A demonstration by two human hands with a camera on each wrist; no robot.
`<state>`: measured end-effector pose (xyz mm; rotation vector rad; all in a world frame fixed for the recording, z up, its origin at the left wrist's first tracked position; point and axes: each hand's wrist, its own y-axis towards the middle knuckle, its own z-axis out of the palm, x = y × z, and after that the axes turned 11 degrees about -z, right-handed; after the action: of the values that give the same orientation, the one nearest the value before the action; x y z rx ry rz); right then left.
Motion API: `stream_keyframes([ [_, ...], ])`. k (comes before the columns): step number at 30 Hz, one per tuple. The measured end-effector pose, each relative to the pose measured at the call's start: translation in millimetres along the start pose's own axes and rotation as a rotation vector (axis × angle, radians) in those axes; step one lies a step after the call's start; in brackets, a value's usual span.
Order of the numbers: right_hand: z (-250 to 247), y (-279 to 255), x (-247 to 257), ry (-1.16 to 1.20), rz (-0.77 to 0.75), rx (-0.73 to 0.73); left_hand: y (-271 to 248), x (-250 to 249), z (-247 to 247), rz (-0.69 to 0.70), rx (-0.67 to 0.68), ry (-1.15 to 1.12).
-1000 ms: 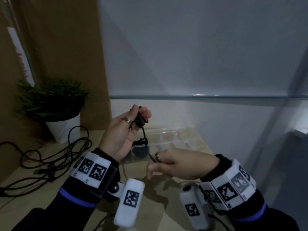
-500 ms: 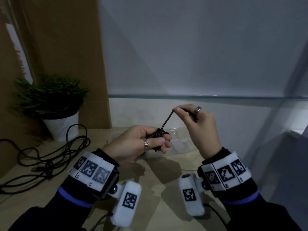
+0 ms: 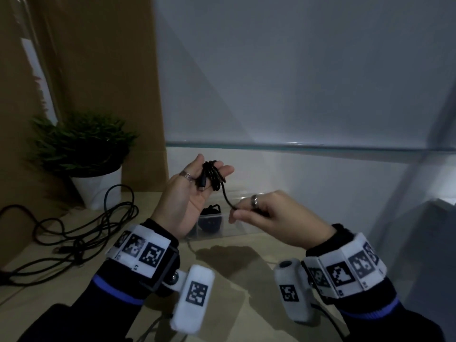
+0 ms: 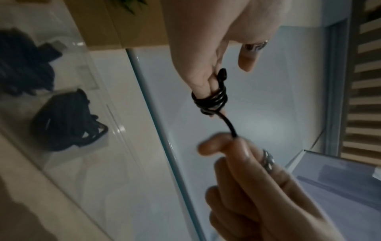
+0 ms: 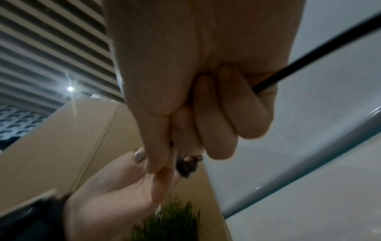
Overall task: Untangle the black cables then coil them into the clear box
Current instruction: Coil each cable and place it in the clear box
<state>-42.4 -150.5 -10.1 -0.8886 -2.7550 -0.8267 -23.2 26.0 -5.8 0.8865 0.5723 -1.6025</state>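
Two straight fingers of the raised, palm-up left hand carry several turns of the thin black cable. The right hand, lower and knuckles-up, pinches its free end. Beneath them sits the clear plastic box holding coiled cables.

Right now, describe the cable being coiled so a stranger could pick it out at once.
Start at the wooden table and look above the clear box at the raised left hand. The black cable is wound in tight loops round its straight fingers, its tail pinched by the right hand. Unlike the loose tangle of cables beside the potted plant, it is off the table.
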Motion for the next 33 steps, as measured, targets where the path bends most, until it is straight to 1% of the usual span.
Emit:
stream_keyframes([
  [2, 8.2, 1.6, -1.4, -0.055, -0.031, 0.065, -0.1, 3.2, 0.8, -0.035, 0.018, 0.069],
  [3, 10.6, 1.6, -3.0, -0.063, -0.037, 0.069, 0.2, 4.8, 1.1, -0.055, 0.016, 0.113],
  [5, 9.5, 1.5, -4.2, -0.071, -0.049, 0.025, 1.0, 8.0, 0.1, -0.075, -0.012, 0.227],
  [6, 8.1, 1.4, -4.6, -0.081, -0.053, -0.026, 1.2, 9.1, -0.6, -0.079, -0.031, 0.299],
  [8, 4.8, 1.2, -5.2, -0.119, -0.049, -0.195, 0.5, 10.4, -2.2, -0.104, -0.029, 0.421],
  [9, 2.7, 1.5, -5.3, -0.148, -0.046, -0.304, -0.8, 10.5, -2.9, -0.124, 0.016, 0.474],
  [11, -1.8, 1.7, -6.9, -0.208, -0.055, -0.538, -6.0, 11.8, -2.8, -0.15, 0.16, 0.621],
  [12, -3.0, 1.6, -8.3, -0.222, -0.05, -0.633, -8.5, 12.7, -2.5, -0.149, 0.229, 0.667],
  [13, -3.8, 1.1, -10.6, -0.23, -0.031, -0.702, -10.3, 13.2, -1.7, -0.145, 0.275, 0.661],
  [14, -4.3, 0.9, -13.4, -0.237, 0.004, -0.732, -12.8, 13.3, 0.6, -0.136, 0.306, 0.608],
  [15, -5.0, 0.2, -17.1, -0.23, 0.059, -0.7, -14.1, 12.9, 3.3, -0.12, 0.315, 0.518],
  [16, -6.1, -0.9, -18.9, -0.201, 0.136, -0.605, -14.9, 12.0, 6.3, -0.095, 0.304, 0.407],
  [17, -6.0, -2.7, -20.7, -0.155, 0.218, -0.45, -13.3, 10.8, 7.2, -0.064, 0.271, 0.284],
  [18, -4.6, -4.0, -21.4, -0.115, 0.279, -0.253, -10.4, 9.0, 6.4, -0.022, 0.22, 0.169],
  [19, -1.9, -4.3, -19.7, -0.089, 0.308, -0.048, -6.1, 7.1, 4.3, 0.021, 0.162, 0.078],
  [20, 1.7, -4.2, -15.3, -0.049, 0.304, 0.126, -1.2, 5.5, 1.3, 0.062, 0.106, 0.016],
  [21, 6.1, -3.4, -10.3, 0.003, 0.256, 0.251, 2.8, 3.3, -1.2, 0.09, 0.056, -0.023],
  [22, 9.6, -2.1, -4.7, 0.057, 0.18, 0.319, 5.6, 1.8, -4.2, 0.104, 0.015, -0.043],
  [23, 10.6, -0.9, 0.0, 0.105, 0.107, 0.321, 7.0, 0.7, -6.0, 0.097, -0.021, -0.041],
  [24, 9.2, 0.1, 4.1, 0.143, 0.052, 0.278, 7.9, 0.0, -7.8, 0.079, -0.056, 0.0],
  [26, 3.4, 0.9, 9.6, 0.174, -0.03, 0.113, 7.5, 0.3, -8.1, 0.046, -0.106, 0.183],
  [27, 0.8, 0.8, 11.3, 0.16, -0.068, 0.01, 6.6, 1.8, -7.8, 0.026, -0.108, 0.298],
  [28, -0.6, 1.1, 12.2, 0.133, -0.108, -0.099, 5.5, 3.3, -7.9, -0.007, -0.083, 0.4],
  [29, -0.7, 1.7, 11.8, 0.092, -0.145, -0.211, 3.5, 4.0, -6.8, -0.062, -0.024, 0.47],
  [31, 0.7, 3.5, 8.3, 0.003, -0.173, -0.431, -3.3, 7.4, -3.4, -0.204, 0.149, 0.555],
  [32, 0.8, 4.3, 5.5, -0.033, -0.154, -0.533, -7.7, 9.5, -1.8, -0.25, 0.229, 0.597],
  [33, 0.3, 4.3, 1.0, -0.073, -0.114, -0.622, -12.0, 11.4, 1.0, -0.262, 0.291, 0.616],
])
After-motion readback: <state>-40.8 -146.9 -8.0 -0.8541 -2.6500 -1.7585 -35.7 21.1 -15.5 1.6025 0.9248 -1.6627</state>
